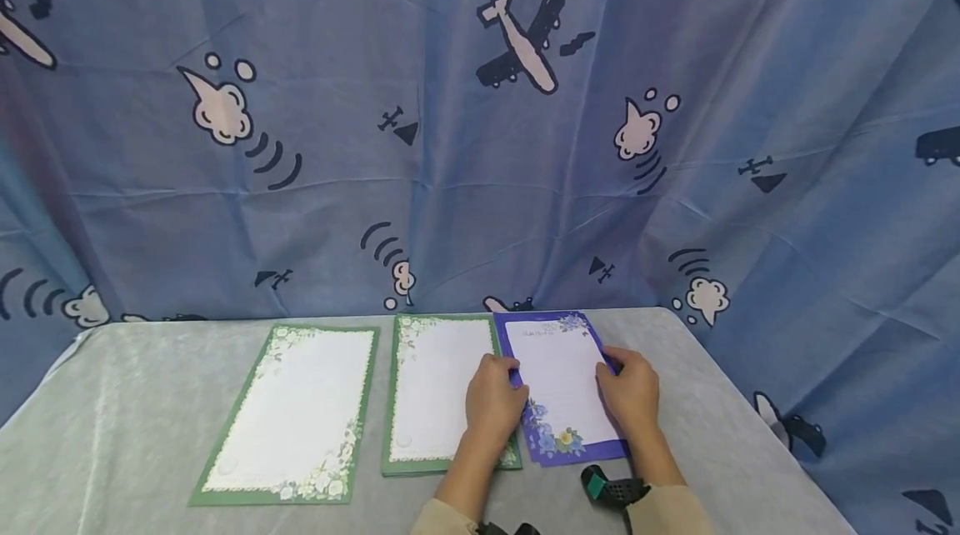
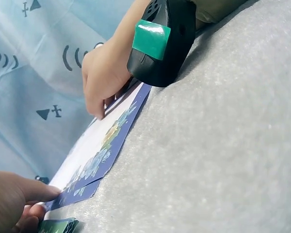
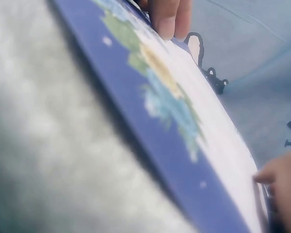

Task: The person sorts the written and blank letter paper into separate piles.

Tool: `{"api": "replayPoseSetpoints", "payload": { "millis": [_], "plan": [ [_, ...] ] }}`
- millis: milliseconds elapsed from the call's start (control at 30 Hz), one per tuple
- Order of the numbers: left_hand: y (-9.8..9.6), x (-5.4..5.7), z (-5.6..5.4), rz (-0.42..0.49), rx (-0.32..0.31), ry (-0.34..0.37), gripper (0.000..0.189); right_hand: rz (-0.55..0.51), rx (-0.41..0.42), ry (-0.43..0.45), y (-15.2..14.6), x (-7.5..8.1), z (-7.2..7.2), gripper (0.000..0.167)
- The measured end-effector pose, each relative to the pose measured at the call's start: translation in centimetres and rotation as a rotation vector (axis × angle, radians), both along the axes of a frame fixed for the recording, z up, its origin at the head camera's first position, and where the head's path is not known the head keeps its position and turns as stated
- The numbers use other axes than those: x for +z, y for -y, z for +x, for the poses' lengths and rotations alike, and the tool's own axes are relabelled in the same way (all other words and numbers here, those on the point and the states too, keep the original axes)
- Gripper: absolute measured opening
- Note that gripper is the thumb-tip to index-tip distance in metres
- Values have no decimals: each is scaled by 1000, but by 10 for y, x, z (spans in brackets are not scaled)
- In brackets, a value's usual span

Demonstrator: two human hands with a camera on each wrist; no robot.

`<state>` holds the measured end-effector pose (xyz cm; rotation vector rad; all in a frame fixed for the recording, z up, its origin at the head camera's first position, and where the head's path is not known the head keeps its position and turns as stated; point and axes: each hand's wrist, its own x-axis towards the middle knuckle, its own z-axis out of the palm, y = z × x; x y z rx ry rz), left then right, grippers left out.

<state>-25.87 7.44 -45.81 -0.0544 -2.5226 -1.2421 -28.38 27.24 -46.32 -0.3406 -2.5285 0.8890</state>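
Observation:
Sheets of purple-bordered stationery paper (image 1: 558, 385), printed with blue and yellow flowers, lie at the right of the table. A lower corner is doubled, with one sheet slightly offset from another. My left hand (image 1: 495, 402) pinches their left edge, thumb (image 2: 46, 191) on top in the left wrist view. On the opposite edge my right hand (image 1: 633, 389) holds the paper between thumb and fingers, and its thumb (image 3: 266, 174) shows over the border in the right wrist view. Under my left forearm is a stack of green-bordered stationery paper (image 1: 438, 393), partly covered.
Another green-bordered sheet (image 1: 292, 410) with white flowers lies farther left on the grey cloth-covered table (image 1: 135, 435). A blue curtain (image 1: 337, 135) printed with planes hangs right behind the table's back edge. A black wrist device (image 1: 611, 489) sits by my right wrist.

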Motion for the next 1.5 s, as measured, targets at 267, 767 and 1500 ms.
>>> {"api": "replayPoseSetpoints", "payload": {
  "millis": [267, 767, 1500],
  "plan": [
    [1, 0, 4, -14, -9, 9, 31, 131, 77, -3, 2, -6, -1, 30],
    [40, 30, 12, -12, -173, 8, 22, 146, 77, -23, 2, -9, -1, 29],
    [165, 15, 27, 1, 57, 2, 22, 113, 73, 4, 2, -6, 2, 31]
  ]
}}
